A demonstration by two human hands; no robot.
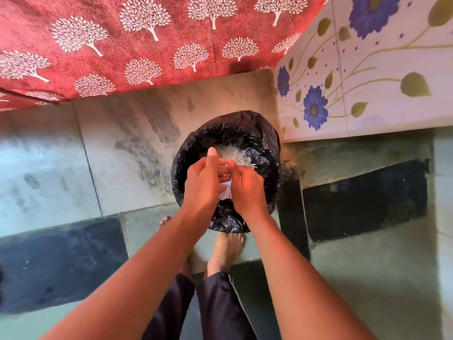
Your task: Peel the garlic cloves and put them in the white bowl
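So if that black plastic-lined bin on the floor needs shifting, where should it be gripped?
Probably at the rolled rim of the black plastic-lined bin, on its left, open-floor side, reaching down from above. The right side sits close against the tiled step, and both hands, left and right, are busy over its near half. The liner looks loose, so pinch rim and liner together.

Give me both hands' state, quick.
Left hand: fingers partly curled, pressed against a white scrap over the black-lined bin.
Right hand: fingers curled against the same scrap; who grips it cannot be told.
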